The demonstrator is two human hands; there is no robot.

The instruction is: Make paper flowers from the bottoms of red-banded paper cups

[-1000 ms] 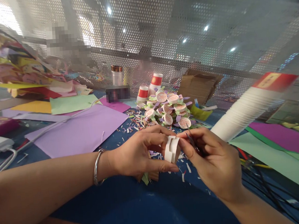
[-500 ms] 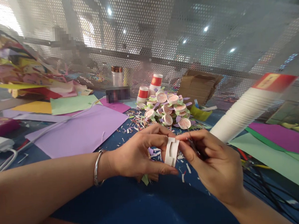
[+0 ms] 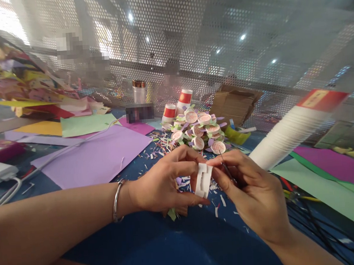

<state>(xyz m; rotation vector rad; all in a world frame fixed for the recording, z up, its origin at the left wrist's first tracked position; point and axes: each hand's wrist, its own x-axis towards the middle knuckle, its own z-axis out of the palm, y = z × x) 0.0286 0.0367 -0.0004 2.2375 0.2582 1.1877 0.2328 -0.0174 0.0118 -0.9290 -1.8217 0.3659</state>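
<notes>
My left hand (image 3: 165, 185) is closed around a small white paper ring (image 3: 203, 181) with cut notches, like the bottom of a paper cup, held between thumb and fingers. At the ring's right edge, the thumb and forefinger of my right hand (image 3: 252, 188) touch the paper. A thin dark pointed metal tool (image 3: 226, 167) is also held in my right hand; most of it is hidden, so its kind is unclear. Just beyond my hands lies a pile of cut cup bottoms (image 3: 197, 131) with green and purple paper strips.
A long stack of white paper cups (image 3: 281, 130) leans at the right, near black cables (image 3: 317, 228). Purple paper (image 3: 100, 153) and a white cord lie left. Paper scraps (image 3: 157, 149) litter the blue table (image 3: 172, 248). Behind stand a cardboard piece (image 3: 235, 103) and a jar (image 3: 139, 92).
The white ring has turned slightly in my fingers. The pointed tool in my right hand shows a little more upright; both hands stay nearly in place.
</notes>
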